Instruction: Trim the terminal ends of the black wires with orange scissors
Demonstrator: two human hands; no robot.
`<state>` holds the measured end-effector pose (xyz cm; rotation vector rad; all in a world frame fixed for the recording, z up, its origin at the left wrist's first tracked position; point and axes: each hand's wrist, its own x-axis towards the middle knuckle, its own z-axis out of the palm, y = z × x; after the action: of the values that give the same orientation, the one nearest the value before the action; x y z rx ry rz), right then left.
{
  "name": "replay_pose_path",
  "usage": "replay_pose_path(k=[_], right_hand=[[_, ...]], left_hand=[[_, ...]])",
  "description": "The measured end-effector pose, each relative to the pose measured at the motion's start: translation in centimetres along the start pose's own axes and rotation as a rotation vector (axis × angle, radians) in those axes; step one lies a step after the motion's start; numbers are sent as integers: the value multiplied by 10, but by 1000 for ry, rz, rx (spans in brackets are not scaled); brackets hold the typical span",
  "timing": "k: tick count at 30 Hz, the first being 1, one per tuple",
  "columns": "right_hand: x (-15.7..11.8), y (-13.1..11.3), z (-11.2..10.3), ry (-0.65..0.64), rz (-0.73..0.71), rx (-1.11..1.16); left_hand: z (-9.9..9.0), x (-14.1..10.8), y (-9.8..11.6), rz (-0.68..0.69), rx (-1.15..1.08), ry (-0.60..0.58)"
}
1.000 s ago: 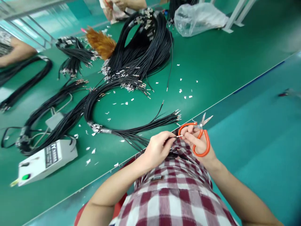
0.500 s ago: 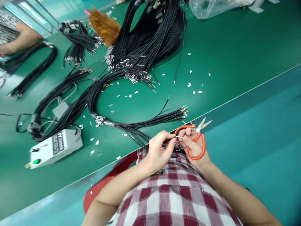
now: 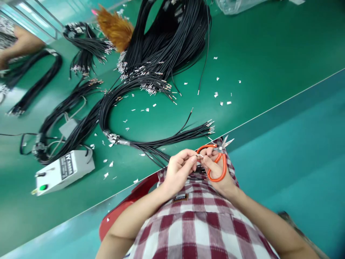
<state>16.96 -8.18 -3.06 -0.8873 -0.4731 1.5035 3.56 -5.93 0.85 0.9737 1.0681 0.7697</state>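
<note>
Just over the table's front edge, my left hand pinches a black cable close to its stripped end. A short white piece spans the small gap between my two hands. The fingertips of my right hand meet that white piece, and orange-handled scissors hang around the same hand with their blades spread, pointing away to the right. Behind my hands, a bundle of black cables with white and copper ends lies on the green table.
Larger black cable bundles lie at the back beside a brown feather duster. A white box with a green button sits at the left. White scraps are scattered about. Another person's arm is at the upper left.
Both hands and the scissors have shifted slightly left, and the right hand has come closer to the left. The white piece now looks more bent. The camera view has moved a little.
</note>
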Motion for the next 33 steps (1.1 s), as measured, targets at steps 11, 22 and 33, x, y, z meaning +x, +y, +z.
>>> replay_pose_path(k=[11, 22, 33], right_hand=[[2, -9, -1, -3, -103, -80], [8, -13, 11, -17, 211, 170], [8, -15, 14, 27, 118, 70]], left_hand=[[1, -4, 2, 115, 161, 8], [-6, -3, 2, 35, 95, -96], [-4, -4, 6, 65, 50, -35]])
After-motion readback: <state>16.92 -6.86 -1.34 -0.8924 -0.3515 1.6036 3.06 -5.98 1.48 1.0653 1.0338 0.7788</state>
